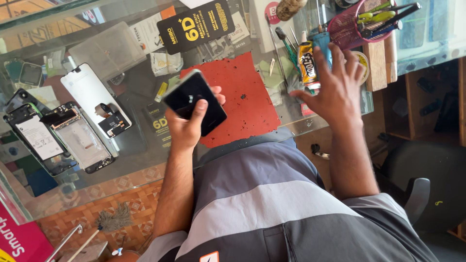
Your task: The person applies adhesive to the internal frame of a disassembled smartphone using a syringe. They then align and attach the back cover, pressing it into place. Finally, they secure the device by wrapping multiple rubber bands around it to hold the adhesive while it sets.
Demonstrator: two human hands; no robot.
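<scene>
Two hands over glass counter [291, 121]. Left hand [187, 123] at 9 o'clock of red mat [242, 97], fingers clamped round black phone [194, 102], thumb across dark screen; phone held just above mat's left edge. Phone likely light, stiff, slick, glass fragile; best gripped by long edges. Right hand [335, 87] at 3 o'clock, fingers spread, empty, touching glue tube [307, 65]. Farther: pink tool cup [347, 31] at 1 o'clock, screwdrivers crowding reach; opened phones [73, 133] at 9 o'clock; black flat box [199, 24] at 12.
</scene>
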